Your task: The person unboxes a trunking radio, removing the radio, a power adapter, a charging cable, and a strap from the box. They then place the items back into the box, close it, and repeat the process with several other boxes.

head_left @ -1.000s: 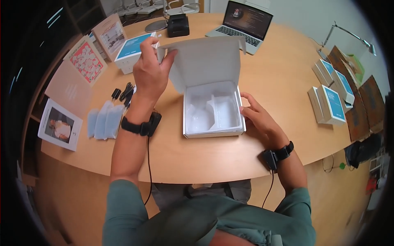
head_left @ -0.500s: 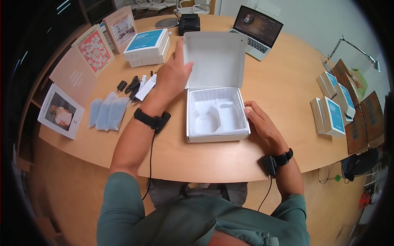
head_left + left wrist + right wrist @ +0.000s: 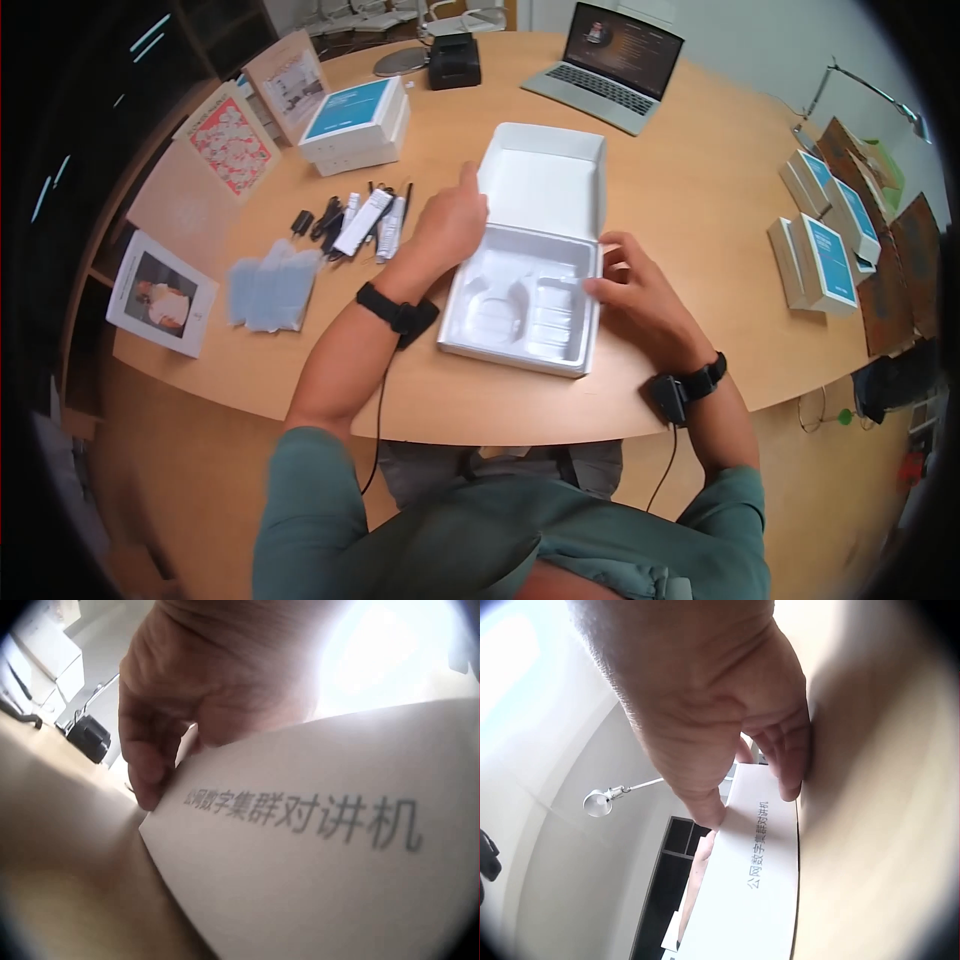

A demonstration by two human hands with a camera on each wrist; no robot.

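A white box stands on the table with its lid folded back, away from the body. Inside it is a white moulded tray whose hollows hold nothing. My left hand is at the box's left side by the hinge; in the left wrist view its fingers bend round the corner of the printed wall. With my right hand I grip the right wall, thumb at the top edge and fingers against the printed outside in the right wrist view. Some fingertips are hidden.
Left of the box lie blue-white pouches, cables and white strips. Stacked boxes, a laptop and a black device stand behind. Several boxes and a lamp are at the right.
The lid has tipped back from nearly upright. My left hand has come down from the lid to the box's side. The box has turned slightly, and my right hand has stayed at its right wall.
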